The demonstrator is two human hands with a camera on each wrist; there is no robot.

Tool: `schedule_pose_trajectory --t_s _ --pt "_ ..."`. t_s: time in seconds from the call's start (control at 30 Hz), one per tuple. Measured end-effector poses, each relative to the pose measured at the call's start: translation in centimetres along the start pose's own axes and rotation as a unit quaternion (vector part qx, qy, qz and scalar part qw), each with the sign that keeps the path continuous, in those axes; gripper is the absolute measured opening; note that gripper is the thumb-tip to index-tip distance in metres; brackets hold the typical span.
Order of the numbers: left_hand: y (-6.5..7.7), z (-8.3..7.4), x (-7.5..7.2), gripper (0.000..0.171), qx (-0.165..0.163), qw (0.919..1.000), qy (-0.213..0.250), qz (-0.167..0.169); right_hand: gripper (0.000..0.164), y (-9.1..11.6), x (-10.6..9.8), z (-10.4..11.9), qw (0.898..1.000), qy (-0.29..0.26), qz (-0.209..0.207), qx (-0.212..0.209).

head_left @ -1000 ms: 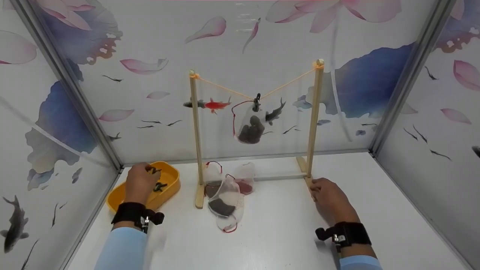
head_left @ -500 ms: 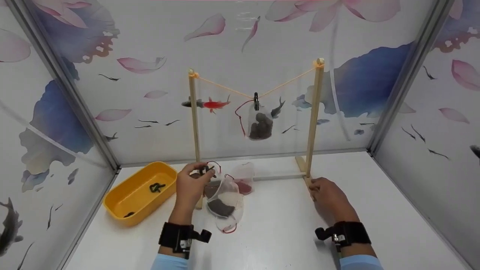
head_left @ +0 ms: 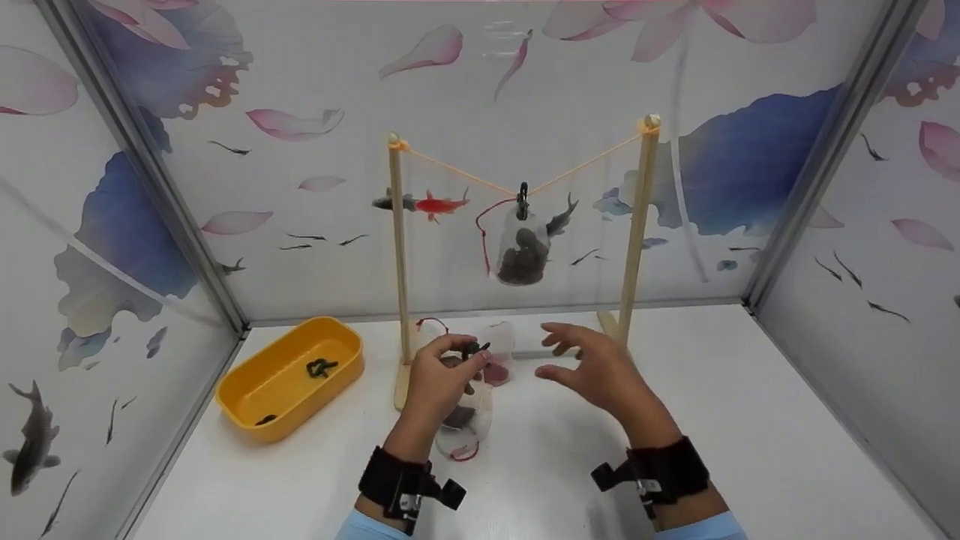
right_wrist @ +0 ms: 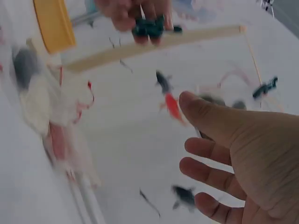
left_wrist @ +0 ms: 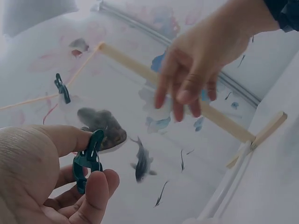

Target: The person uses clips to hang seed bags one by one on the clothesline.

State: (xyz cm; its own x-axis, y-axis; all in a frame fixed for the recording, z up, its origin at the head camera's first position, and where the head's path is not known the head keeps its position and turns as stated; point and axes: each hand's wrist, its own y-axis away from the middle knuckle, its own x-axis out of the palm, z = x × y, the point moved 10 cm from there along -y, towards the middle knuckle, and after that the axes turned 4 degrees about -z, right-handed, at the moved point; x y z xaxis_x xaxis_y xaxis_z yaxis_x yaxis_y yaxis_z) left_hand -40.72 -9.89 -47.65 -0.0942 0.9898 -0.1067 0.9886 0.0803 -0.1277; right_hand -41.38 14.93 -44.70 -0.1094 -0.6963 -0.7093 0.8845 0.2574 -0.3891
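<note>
Between thumb and fingers, my left hand (head_left: 442,375) pinches a dark green clip (left_wrist: 88,161), held above the pile of sheer drawstring pouches (head_left: 469,420) on the table. My right hand (head_left: 600,367) hovers to the right of it, fingers apart and slightly bent, with nothing in it. In the right wrist view its thumb and fingers (right_wrist: 208,170) are spread. Behind both hands, a pouch with dark contents (head_left: 523,259) hangs from an orange string (head_left: 457,171), fastened by another clip (head_left: 523,201). My left hand partly covers the pile.
Two wooden posts (head_left: 637,232) on flat feet carry the string, joined low down by a white bar (head_left: 529,353). At the left stands a yellow tray (head_left: 247,379) holding dark green clips (head_left: 321,367). Printed panels close in the back and sides.
My left hand has carried a clip from the yellow tray rightward over the pouches. My right hand has let go of the right post's foot and moved inward. The hung pouch has swung slightly.
</note>
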Motion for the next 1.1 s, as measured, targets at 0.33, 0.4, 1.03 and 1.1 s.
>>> schedule_pose_trajectory --t_s 0.33,0.4,1.03,1.1 --pt "1.4 -1.2 2.7 0.038 0.023 0.9977 -0.002 0.064 0.053 0.9 2.0 7.0 0.986 -0.033 -0.017 -0.160" --pt "1.5 -1.4 2.8 0.038 0.025 0.9972 0.003 0.070 0.047 1.0 1.7 7.2 0.983 -0.030 -0.027 -0.176" --pt "-3.1 8.4 -2.7 0.044 0.000 0.9403 -0.335 -0.059 0.007 -0.3 -0.2 0.5 0.992 -0.022 -0.099 -0.069" --pt "-3.2 8.9 -2.5 0.049 0.004 0.9340 -0.353 -0.053 0.006 -0.4 -0.1 -0.2 0.994 -0.031 -0.092 -0.051"
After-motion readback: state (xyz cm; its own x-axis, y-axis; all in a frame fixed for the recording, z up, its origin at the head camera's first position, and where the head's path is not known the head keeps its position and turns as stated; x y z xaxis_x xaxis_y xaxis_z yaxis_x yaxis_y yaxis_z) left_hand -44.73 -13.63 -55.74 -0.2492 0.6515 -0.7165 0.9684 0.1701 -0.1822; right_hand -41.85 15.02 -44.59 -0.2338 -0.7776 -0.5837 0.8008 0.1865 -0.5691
